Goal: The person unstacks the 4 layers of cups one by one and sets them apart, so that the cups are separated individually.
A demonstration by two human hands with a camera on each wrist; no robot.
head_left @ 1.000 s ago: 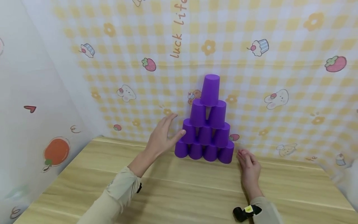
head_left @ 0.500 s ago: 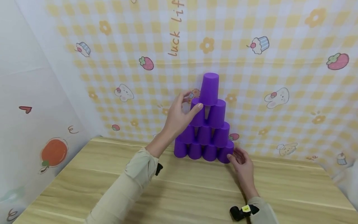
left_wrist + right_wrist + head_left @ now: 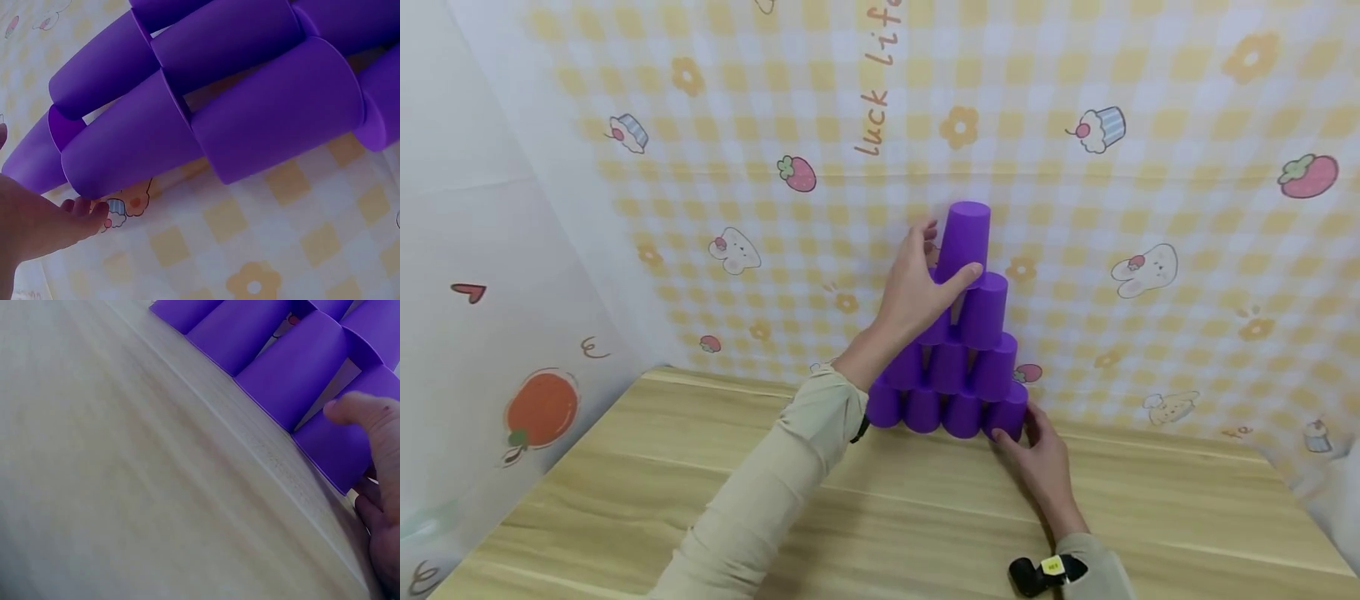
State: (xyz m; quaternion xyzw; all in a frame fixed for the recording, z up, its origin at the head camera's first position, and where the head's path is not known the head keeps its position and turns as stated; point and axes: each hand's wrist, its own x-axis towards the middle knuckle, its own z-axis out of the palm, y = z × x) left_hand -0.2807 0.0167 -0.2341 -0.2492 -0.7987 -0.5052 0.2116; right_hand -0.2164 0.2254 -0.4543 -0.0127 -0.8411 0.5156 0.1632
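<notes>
Upside-down purple cups stand in a four-row pyramid against the patterned backdrop. My left hand [image 3: 916, 287] is beside the top cup [image 3: 967, 233], its thumb across the cup's lower front and its fingers spread on the left. In the left wrist view that top cup [image 3: 37, 156] lies between the thumb and the fingers; firm contact is not visible. My right hand [image 3: 1043, 467] holds the bottom-row right-end cup [image 3: 1009, 404], thumb in front and fingers on the far side. The right wrist view shows the thumb over this cup [image 3: 340, 447], the other fingers partly hidden.
The pyramid stands near the rear edge of a wooden-looking table [image 3: 917, 492]. Behind it rises a yellow-checked cloth [image 3: 1060, 208], with a white printed cloth [image 3: 482, 217] at the left. A black wrist camera [image 3: 1037, 575] sits on my right wrist.
My left hand has risen from beside the lower rows to the top cup. The right hand has moved left onto the bottom right-end cup. The pyramid stays standing.
</notes>
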